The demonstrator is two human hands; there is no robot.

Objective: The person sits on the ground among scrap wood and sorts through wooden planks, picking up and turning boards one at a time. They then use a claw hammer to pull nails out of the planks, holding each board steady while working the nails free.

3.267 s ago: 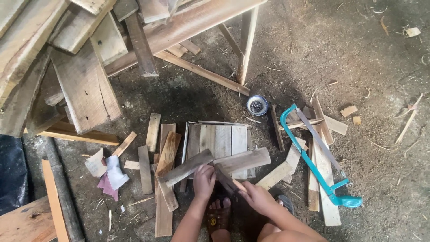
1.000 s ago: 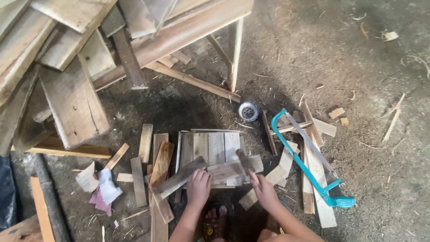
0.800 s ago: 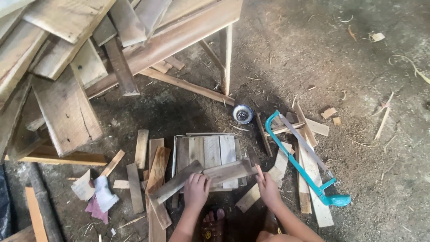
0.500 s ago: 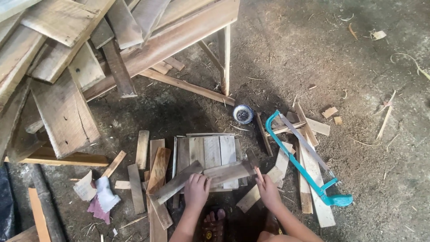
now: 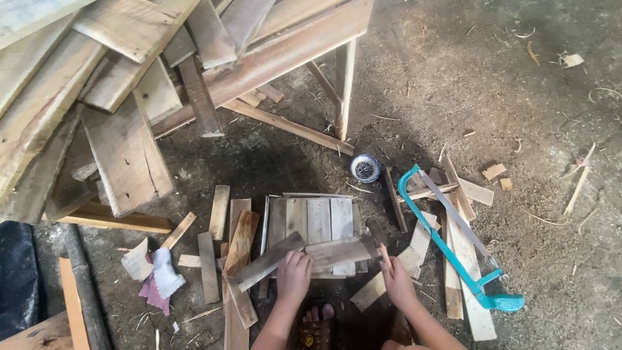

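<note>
We see the left hand (image 5: pixel 293 275) pressed flat, fingers spread and released, on the near end of a grey slat (image 5: pixel 269 261) that lies slantwise across the near edge of a small panel of pale boards (image 5: pixel 311 220) on the dirt floor (image 5: pixel 518 97). Just right of that slat, a second, lighter slat (image 5: pixel 340 251) lies across the same panel edge. The right hand (image 5: pixel 396 280) sits off the panel's near right corner with its fingers closed around a thin stick-like handle (image 5: pixel 385 257); a dark block, seemingly a hammer head (image 5: pixel 376 231), stands at the handle's far end, touching the right end of the lighter slat. We cannot tell for certain that it is a hammer.

To the right of the panel lies a teal-framed hacksaw (image 5: pixel 453 249) on top of several loose offcuts. Beyond the panel's far right corner sits a small round tin (image 5: pixel 365 168). Left of the panel lie more short slats and a reddish-brown plank (image 5: pixel 241 243), and further left some crumpled white and pink rags (image 5: pixel 159 279). Well beyond the panel, a heap of long planks (image 5: pixel 129 78) leans over a rough wooden frame. A sandalled foot (image 5: pixel 316 324) shows just near of the panel, between the two arms.
</note>
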